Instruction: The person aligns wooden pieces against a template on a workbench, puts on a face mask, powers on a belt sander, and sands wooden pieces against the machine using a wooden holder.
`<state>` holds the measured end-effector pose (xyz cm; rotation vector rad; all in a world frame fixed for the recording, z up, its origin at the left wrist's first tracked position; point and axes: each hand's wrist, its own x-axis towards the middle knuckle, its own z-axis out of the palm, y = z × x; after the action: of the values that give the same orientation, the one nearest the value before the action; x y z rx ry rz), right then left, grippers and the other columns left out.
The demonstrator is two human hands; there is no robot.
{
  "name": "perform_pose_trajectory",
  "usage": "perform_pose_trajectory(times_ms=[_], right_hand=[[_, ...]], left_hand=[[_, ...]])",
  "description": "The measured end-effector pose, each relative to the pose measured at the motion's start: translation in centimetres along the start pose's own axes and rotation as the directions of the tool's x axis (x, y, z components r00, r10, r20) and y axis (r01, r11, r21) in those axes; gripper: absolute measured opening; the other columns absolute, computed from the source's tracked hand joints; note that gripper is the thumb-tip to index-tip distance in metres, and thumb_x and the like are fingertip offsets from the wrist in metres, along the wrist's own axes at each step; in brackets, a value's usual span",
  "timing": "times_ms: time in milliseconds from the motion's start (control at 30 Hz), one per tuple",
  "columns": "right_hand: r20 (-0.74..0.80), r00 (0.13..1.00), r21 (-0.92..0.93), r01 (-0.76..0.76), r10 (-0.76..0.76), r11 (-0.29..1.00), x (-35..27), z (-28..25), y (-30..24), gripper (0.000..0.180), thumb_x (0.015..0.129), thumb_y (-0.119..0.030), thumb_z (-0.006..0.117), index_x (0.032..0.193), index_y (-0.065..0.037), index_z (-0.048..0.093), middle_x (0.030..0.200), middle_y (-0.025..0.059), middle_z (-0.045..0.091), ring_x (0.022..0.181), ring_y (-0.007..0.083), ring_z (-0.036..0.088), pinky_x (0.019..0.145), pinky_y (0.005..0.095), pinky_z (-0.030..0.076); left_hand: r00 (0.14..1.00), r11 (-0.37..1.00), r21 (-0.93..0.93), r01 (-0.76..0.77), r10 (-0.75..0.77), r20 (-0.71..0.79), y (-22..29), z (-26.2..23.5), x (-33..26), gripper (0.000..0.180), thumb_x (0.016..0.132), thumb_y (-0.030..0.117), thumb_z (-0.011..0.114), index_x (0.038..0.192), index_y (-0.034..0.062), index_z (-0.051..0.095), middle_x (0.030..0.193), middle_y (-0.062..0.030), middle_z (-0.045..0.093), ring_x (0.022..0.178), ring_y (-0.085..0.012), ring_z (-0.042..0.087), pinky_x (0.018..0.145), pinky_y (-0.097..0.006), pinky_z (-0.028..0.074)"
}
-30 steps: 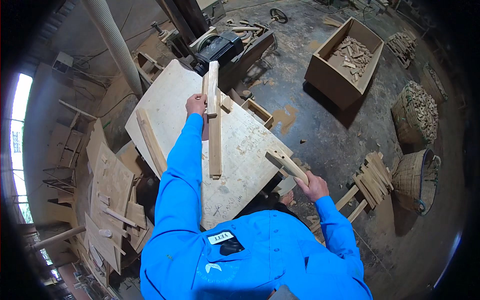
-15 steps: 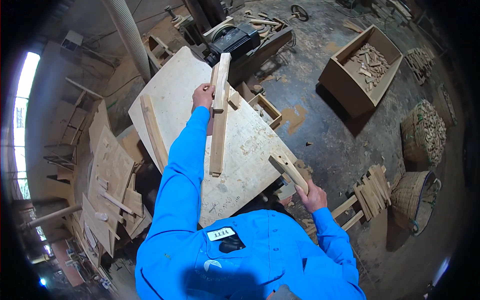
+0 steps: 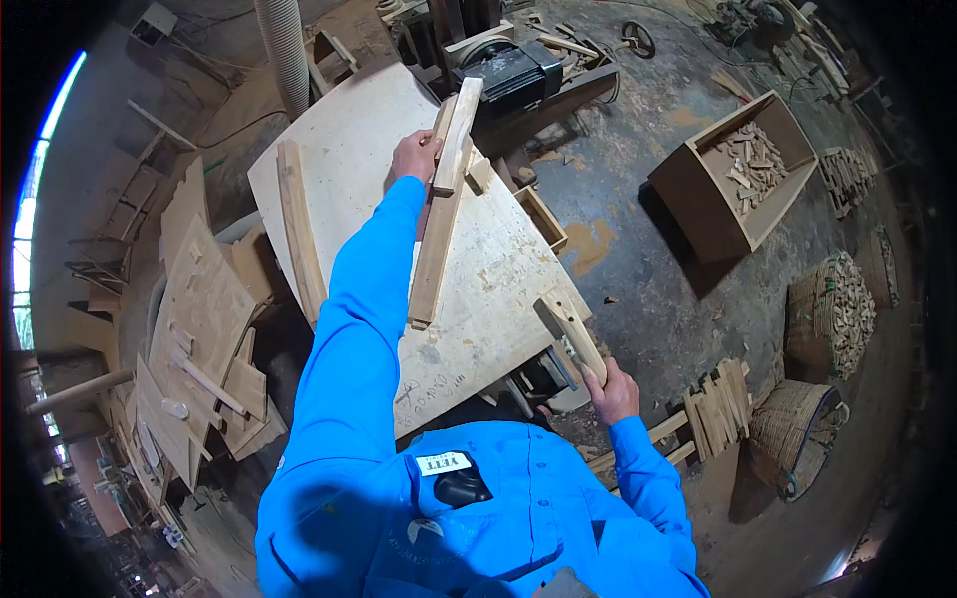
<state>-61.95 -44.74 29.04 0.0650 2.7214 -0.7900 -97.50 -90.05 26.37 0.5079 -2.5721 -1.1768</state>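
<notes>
Plywood worktable (image 3: 359, 159), pale, large, scuffed top. Open wooden crate (image 3: 698, 204) of offcuts on the floor, well apart to the right. Curved wooden rail (image 3: 299, 229) lying on the table's left part. Long wooden slats (image 3: 444, 194), held over the table near its far edge, one end reaching toward the person. Short wooden piece (image 3: 573, 334), just off the table's near right corner. Left hand (image 3: 414, 157), closed around the slats. Right hand (image 3: 610, 391), closed on the short piece's lower end.
</notes>
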Motion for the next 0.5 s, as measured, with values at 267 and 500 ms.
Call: perform_pose_trajectory(times_ms=[267, 500], right_hand=[[-0.047, 0.998, 0.028, 0.039, -0.038, 0.999, 0.4, 1.0, 0.6, 0.048, 0.097, -0.053, 0.062, 0.103, -0.006, 0.063, 0.087, 0.026, 0.071, 0.084, 0.0478, 0.069, 0.073, 0.0573, 0.053], [-0.067, 0.998, -0.01, 0.0, 0.0, 1.0, 0.4, 0.7, 0.6, 0.05, 0.097, -0.056, 0.06, 0.103, -0.006, 0.062, 0.088, 0.0262, 0.071, 0.087, 0.0476, 0.069, 0.076, 0.0577, 0.053]], left_hand=[[0.997, 0.997, 0.036, -0.065, 0.066, -0.041, 0.1, -0.2, 0.1, 0.034, 0.093, 0.027, 0.075, 0.121, 0.0089, 0.076, 0.102, -0.0147, 0.078, 0.085, -0.0237, 0.076, 0.081, -0.037, 0.059], [0.993, 0.994, 0.024, -0.108, 0.109, -0.037, -0.3, 0.1, 0.9, 0.035, 0.092, 0.027, 0.074, 0.12, 0.0069, 0.076, 0.1, -0.0152, 0.078, 0.083, -0.0245, 0.076, 0.078, -0.037, 0.059]])
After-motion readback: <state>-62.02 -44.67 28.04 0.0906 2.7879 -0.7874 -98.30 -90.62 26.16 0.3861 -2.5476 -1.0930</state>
